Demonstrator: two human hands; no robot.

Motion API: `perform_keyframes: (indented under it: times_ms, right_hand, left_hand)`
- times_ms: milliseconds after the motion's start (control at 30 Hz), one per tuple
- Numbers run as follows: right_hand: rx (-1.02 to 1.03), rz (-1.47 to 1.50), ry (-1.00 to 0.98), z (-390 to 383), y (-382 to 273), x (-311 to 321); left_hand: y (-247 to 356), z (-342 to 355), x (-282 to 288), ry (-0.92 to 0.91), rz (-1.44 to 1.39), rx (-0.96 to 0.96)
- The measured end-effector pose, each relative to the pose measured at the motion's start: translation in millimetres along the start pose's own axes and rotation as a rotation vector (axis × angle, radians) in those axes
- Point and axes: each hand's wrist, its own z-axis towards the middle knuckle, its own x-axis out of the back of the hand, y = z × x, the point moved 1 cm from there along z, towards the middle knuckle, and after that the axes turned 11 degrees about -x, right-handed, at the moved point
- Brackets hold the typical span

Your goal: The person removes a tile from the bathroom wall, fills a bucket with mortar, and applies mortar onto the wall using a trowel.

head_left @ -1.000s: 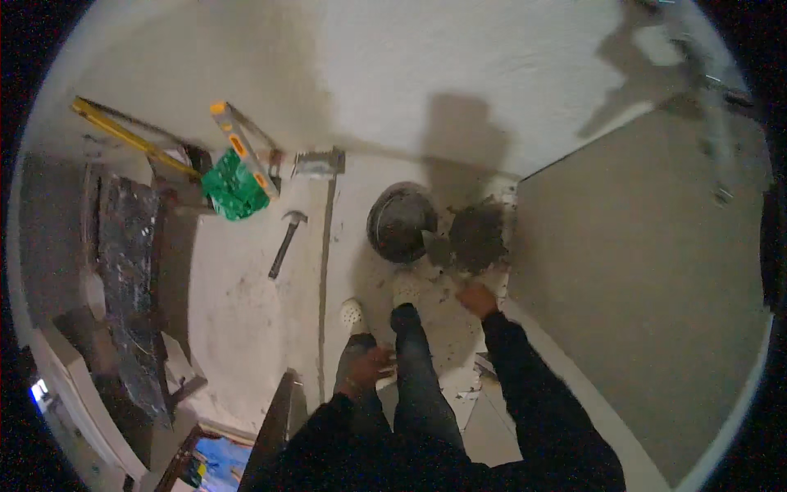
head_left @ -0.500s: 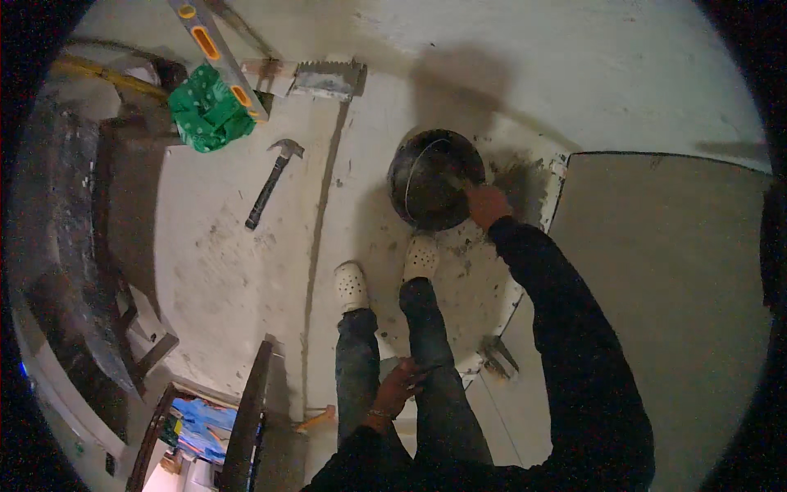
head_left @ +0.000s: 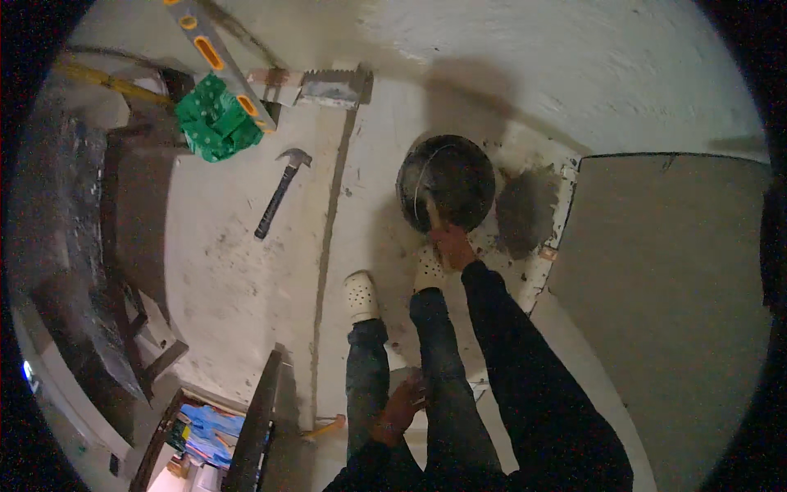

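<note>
Green bag (head_left: 205,131) bears pale specks — right hand (head_left: 451,244) grips tool (head_left: 434,213).

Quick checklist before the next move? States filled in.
1. Right hand gripping the tool: ok, fingers closed around it.
2. Tool's far end visible: cannot tell where it sits, lost in the dark bucket.
3. Right shoe well clear of the bucket: not ok, close to its near side.
4. Left hand empty: cannot tell, fingers partly hidden by the legs.
5. Hammer away from both feet: ok, lying off left.
</note>
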Motion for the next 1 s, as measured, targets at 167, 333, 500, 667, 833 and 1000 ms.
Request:
perform_keyframes:
  times_ms: [167,333,500,667,833,1000]
  right_hand:
    - [-0.758,1.022,-0.351,-16,-30,19]
    - [-0.754,1.138,-0.224,-44,-43,111]
    - [-0.737,1.139,-0.269,-95,-31,152]
    - [-0.742,1.196,-0.207,-169,-63,208]
    - [-0.546,0.837,0.079,-237,-175,383]
    - [-0.705,1.385,-0.09,-331,-269,547]
  left_hand:
    - [15,-8,-12,0.065,0.042,-0.023]
    - [42,-34,-39,-0.08,0.173,-0.243]
    - [102,-66,-34,-0.069,0.075,-0.316]
    - [167,-104,-34,-0.072,0.188,-0.409]
    - [216,-153,0,0.13,0.475,-0.372]
    - [260,-170,17,0.055,0.755,-0.244]
